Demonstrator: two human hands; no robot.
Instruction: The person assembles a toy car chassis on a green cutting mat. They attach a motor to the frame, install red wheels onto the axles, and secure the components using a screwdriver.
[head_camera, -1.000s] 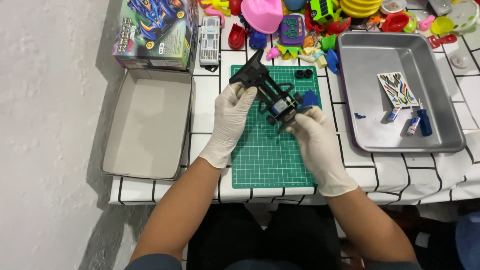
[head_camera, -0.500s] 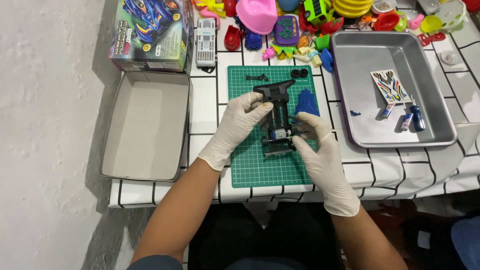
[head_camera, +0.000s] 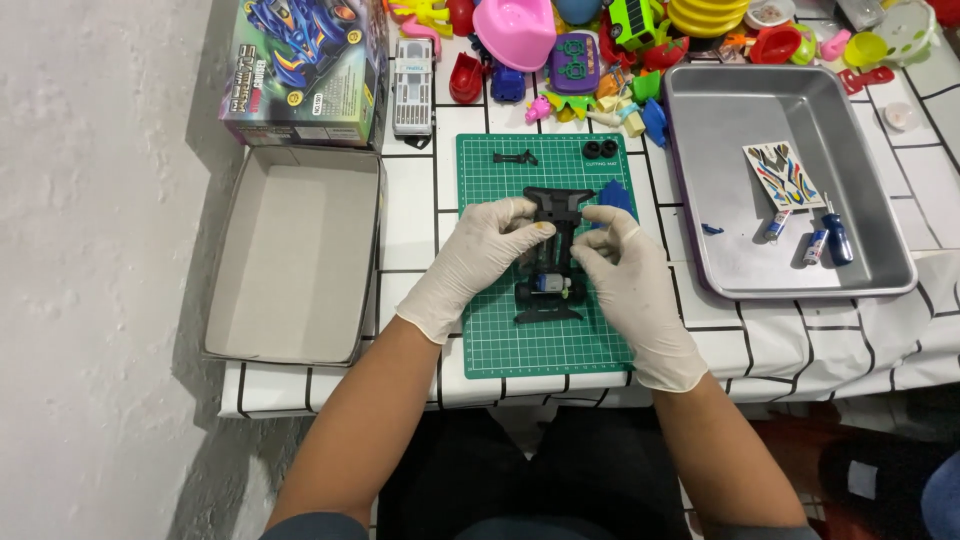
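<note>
Gloved left hand (head_camera: 478, 262) and right hand (head_camera: 627, 278) pinch chassis (head_camera: 553, 245).

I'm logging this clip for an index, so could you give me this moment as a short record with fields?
setting: table with a white, black-lined cloth
work surface: green cutting mat
left hand: gloved, on the black toy car chassis
right hand: gloved, on the chassis's other side
left of mat: open cardboard box
right of mat: metal tray with sticker sheet and small screwdriver
behind: colourful plastic toys
</note>
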